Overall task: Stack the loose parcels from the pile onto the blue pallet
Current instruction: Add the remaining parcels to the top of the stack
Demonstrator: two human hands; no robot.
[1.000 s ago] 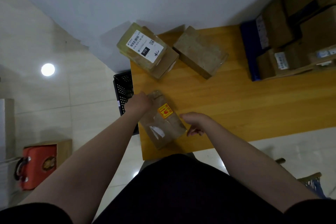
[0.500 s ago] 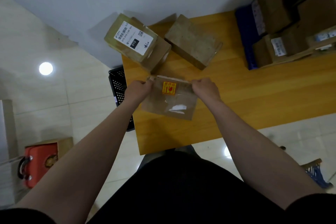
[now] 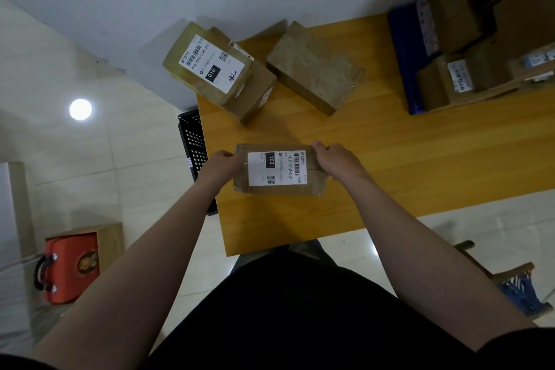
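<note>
The left hand and the right hand grip the two short ends of a small parcel, label upward, above the wooden table.

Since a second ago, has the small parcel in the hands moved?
Yes. The small parcel has been turned over, so its white label now faces up instead of the yellow sticker, and it sits squarer to the table edge, held by both hands.

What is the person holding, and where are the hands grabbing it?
A small brown parcel labelled 102. The left hand grips its left end and the right hand its right end, above the wooden table.
</note>
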